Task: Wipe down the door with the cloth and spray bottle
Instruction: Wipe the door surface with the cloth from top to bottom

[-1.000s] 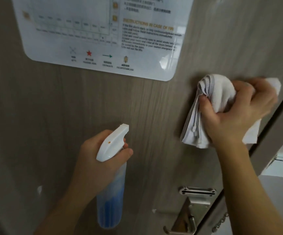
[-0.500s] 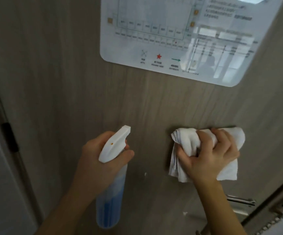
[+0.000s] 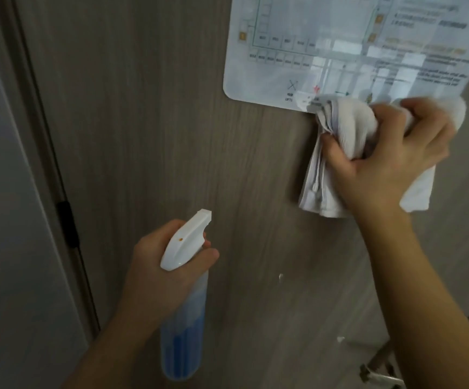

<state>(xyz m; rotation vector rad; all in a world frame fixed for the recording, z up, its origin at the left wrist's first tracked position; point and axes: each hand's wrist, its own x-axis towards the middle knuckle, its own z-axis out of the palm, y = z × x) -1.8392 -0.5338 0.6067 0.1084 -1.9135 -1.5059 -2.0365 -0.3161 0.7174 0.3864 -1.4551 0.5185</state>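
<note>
The right hand (image 3: 390,161), gripping the bunched white cloth (image 3: 345,130), has risen to the evacuation notice's (image 3: 340,46) lower edge at upper right. The left hand (image 3: 157,276) still clasps the spray bottle (image 3: 184,318), idle; wiping continues.

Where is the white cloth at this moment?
In the head view, the white cloth is at upper right, gripped by the right hand against the door, overlapping the notice's lower edge.

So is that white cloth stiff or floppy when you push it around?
Probably floppy: the white cloth bunches into folds under the right hand, and its loose edges hang down below it. It likely feels light and would slump if released against the door.
</note>
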